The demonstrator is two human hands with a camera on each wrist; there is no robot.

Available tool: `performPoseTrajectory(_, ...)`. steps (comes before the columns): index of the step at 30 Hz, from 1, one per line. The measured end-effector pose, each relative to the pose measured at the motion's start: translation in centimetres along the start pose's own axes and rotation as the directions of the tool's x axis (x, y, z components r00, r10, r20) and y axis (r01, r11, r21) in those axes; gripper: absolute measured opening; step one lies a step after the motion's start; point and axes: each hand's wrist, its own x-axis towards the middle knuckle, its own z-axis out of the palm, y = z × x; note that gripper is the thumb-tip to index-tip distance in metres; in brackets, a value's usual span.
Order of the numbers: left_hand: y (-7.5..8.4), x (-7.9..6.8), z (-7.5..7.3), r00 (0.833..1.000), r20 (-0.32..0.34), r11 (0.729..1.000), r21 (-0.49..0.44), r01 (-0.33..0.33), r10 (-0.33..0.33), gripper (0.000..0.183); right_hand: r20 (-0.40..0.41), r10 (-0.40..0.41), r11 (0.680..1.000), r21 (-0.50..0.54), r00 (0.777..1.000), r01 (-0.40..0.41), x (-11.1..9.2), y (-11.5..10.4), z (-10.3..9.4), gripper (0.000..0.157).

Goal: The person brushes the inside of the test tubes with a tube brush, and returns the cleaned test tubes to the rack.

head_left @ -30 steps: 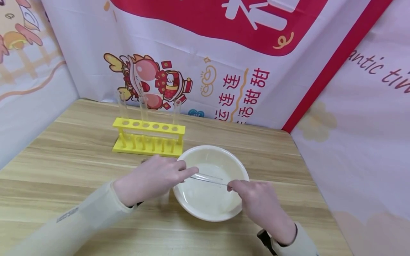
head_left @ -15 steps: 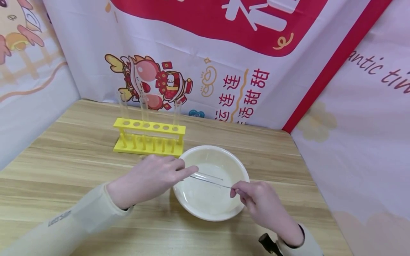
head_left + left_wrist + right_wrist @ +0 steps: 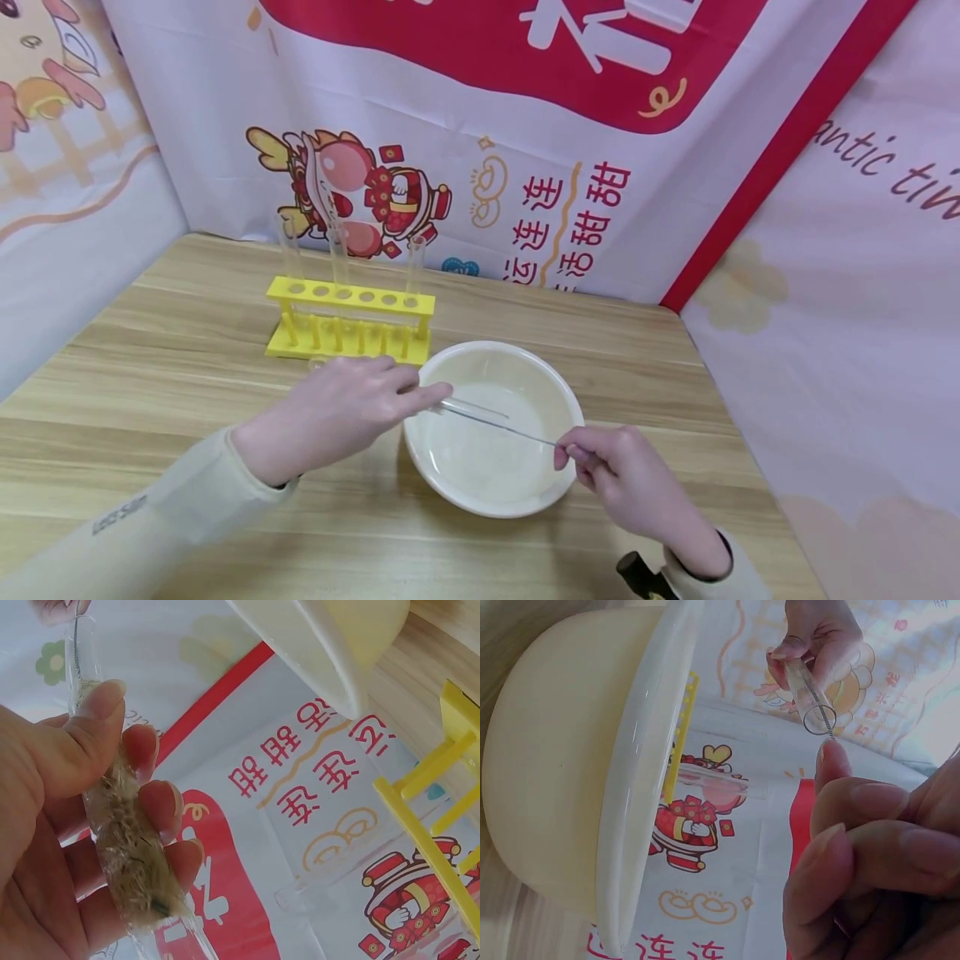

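Over the white basin (image 3: 453, 467), my left hand (image 3: 337, 412) grips a clear glass test tube (image 3: 476, 408) that slants down to the right. Inside the tube is a test tube brush; its pale bristles (image 3: 131, 847) show through the glass beneath my fingers in the left wrist view. A twisted wire handle (image 3: 525, 434) comes out of the tube's open mouth. My right hand (image 3: 626, 475) pinches that wire between thumb and forefinger near the basin's right rim. The right wrist view shows the tube mouth (image 3: 820, 720) facing my right fingers, and the wire's far end is hidden in the hand.
A yellow test tube rack (image 3: 352, 304) stands behind the basin to the left, with three clear tubes upright in it, one of them a glass tube (image 3: 340, 258) near the middle. Printed cloth (image 3: 420, 83) hangs along the back and sides of the wooden table (image 3: 637, 358).
My right hand has moved right and slightly down with the wire, and more wire shows outside the tube. My left hand has shifted a little left with the tube.
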Motion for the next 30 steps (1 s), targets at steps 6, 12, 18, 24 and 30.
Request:
performPoseTrajectory(6,-0.3,0.0,0.0,1.0,0.006,1.0,0.011,0.014,-0.014,0.055,0.013,0.032,0.999,0.033,0.999,-0.033,-0.2,0.6,-0.4,0.038)
performPoseTrajectory(12,-0.6,0.0,0.2,0.999,0.022,1.0,0.011,0.028,-0.029,0.055,0.026,0.077,0.996,0.036,0.997,-0.078,-0.4,1.3,-0.8,0.035)
performPoseTrajectory(18,-0.9,-0.1,0.4,0.999,0.027,0.999,0.01,0.045,-0.045,0.054,0.036,0.121,0.992,0.041,0.992,-0.123,-0.7,1.9,-1.4,0.036)
performPoseTrajectory(24,-1.1,-0.2,0.7,0.999,0.012,0.998,0.035,0.044,-0.044,0.049,0.045,0.138,0.989,0.044,0.989,-0.14,-1.1,2.6,-1.8,0.035)
performPoseTrajectory(30,-1.4,-0.3,1.0,0.999,-0.008,0.998,0.039,0.047,-0.046,0.049,0.044,0.15,0.988,0.037,0.988,-0.151,-1.3,3.3,-2.0,0.034)
